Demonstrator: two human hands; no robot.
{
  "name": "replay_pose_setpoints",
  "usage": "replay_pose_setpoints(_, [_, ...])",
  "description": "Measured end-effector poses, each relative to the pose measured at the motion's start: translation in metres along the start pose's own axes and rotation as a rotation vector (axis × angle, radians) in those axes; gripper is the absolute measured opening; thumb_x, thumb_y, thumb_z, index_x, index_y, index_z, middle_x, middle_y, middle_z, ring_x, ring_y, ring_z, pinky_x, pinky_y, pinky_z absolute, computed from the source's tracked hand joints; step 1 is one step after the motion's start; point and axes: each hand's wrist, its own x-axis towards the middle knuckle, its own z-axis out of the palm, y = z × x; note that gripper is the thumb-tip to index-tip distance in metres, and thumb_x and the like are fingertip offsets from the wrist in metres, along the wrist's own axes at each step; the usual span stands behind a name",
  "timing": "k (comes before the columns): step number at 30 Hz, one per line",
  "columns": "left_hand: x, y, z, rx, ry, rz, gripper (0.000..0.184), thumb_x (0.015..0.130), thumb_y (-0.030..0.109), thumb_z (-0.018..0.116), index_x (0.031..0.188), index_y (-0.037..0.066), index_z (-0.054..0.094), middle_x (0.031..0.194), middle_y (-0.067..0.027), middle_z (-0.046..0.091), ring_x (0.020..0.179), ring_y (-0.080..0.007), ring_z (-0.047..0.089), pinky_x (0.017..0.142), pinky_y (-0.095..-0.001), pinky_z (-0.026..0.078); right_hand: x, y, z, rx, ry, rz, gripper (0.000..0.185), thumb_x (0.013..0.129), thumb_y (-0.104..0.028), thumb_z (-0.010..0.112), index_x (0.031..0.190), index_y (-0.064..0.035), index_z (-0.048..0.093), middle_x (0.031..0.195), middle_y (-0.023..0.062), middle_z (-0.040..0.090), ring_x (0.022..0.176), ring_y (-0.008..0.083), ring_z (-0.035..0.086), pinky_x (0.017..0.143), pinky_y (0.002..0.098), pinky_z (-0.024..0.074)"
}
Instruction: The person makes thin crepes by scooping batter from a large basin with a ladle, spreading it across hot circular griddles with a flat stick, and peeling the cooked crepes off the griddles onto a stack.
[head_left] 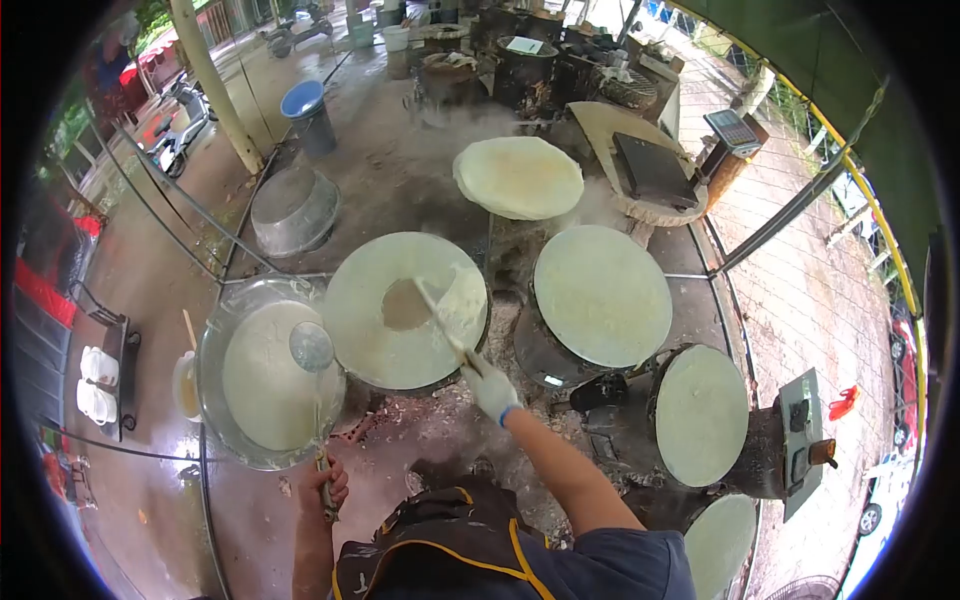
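My right hand (490, 388), in a white glove, is closed round the handle of a spreader (440, 318). The spreader's blade lies on the pale batter of a round griddle (360, 345), beside a bare brown patch (406, 304) near the middle. Thicker white batter shows right of the blade. Bare and closed, my left hand (328, 484) grips the handle of a long ladle (311, 347). The ladle's round bowl is over the white batter (265, 385) in a large metal basin (212, 425).
More batter-covered griddles stand at right (602, 295), (702, 415) and lower right (722, 545). A pale round sheet (518, 178) lies ahead. An upturned metal tub (293, 212) and blue bin (309, 118) stand at left. A scale (733, 130) is at upper right.
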Motion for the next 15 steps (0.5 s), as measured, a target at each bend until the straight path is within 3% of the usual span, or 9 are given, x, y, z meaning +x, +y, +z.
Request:
replay_pose_setpoints(3, [0.009, 0.011, -0.022, 0.020, 0.022, -0.003, 0.024, 0.083, 0.004, 0.051, 0.106, 0.004, 0.048, 0.076, -0.0058, 0.044, 0.052, -0.0133, 0.040, 0.040, -0.0243, 0.037, -0.023, -0.026, -0.001, 0.316, 0.080, 0.424, 0.048, 0.090, -0.031, 0.050, 0.133, -0.0086, 0.050, 0.122, 0.0229, 0.057, 0.113, 0.0330, 0.056, 0.097, 0.0360, 0.0402])
replay_pose_setpoints(5, [0.010, 0.016, -0.026, 0.022, 0.038, -0.014, 0.024, 0.083, 0.004, 0.051, 0.107, 0.005, 0.048, 0.076, -0.0059, 0.044, 0.052, -0.0133, 0.040, 0.041, -0.0244, 0.037, 0.015, 0.036, 0.045, 0.380, 0.203, 0.336, 0.046, 0.092, -0.031, 0.051, 0.133, -0.0105, 0.050, 0.108, 0.0155, 0.063, 0.092, 0.0190, 0.056, 0.083, 0.0315, 0.0445])
replay_pose_setpoints(7, [0.012, 0.022, -0.027, -0.006, 0.026, -0.043, 0.024, 0.083, 0.004, 0.051, 0.107, 0.005, 0.048, 0.076, -0.0060, 0.045, 0.052, -0.0134, 0.040, 0.041, -0.0245, 0.037, 0.024, 0.013, 0.040, 0.355, 0.149, 0.269, 0.047, 0.090, -0.028, 0.049, 0.132, -0.0059, 0.050, 0.122, 0.0203, 0.059, 0.114, 0.0318, 0.056, 0.097, 0.0344, 0.0408])
replay_pose_setpoints(10, [0.010, 0.029, -0.025, 0.011, 0.013, -0.083, 0.024, 0.083, 0.004, 0.051, 0.106, 0.005, 0.048, 0.075, -0.0061, 0.044, 0.052, -0.0134, 0.040, 0.042, -0.0245, 0.037, 0.020, -0.028, 0.003, 0.114, 0.036, 0.125, 0.047, 0.090, -0.028, 0.050, 0.130, -0.0049, 0.051, 0.119, 0.0215, 0.060, 0.113, 0.0329, 0.057, 0.096, 0.0349, 0.0415])
replay_pose_setpoints(14, [0.008, 0.035, -0.028, 0.069, 0.014, -0.100, 0.022, 0.082, 0.003, 0.051, 0.103, 0.005, 0.046, 0.073, -0.0059, 0.044, 0.052, -0.0132, 0.040, 0.042, -0.0243, 0.036, -0.015, 0.005, 0.014, 0.151, 0.301, 0.277, 0.041, 0.091, -0.031, 0.052, 0.127, -0.0101, 0.056, 0.115, 0.0171, 0.063, 0.110, 0.0299, 0.059, 0.091, 0.0319, 0.0440])
replay_pose_setpoints(15, [0.008, 0.036, -0.024, 0.073, 0.020, -0.105, 0.021, 0.081, 0.003, 0.052, 0.101, 0.005, 0.046, 0.072, -0.0057, 0.043, 0.052, -0.0131, 0.040, 0.041, -0.0244, 0.036, -0.039, 0.017, 0.020, 0.115, 0.213, 0.226, 0.043, 0.091, -0.030, 0.053, 0.128, -0.0094, 0.055, 0.115, 0.0173, 0.063, 0.109, 0.0281, 0.060, 0.091, 0.0316, 0.0440])
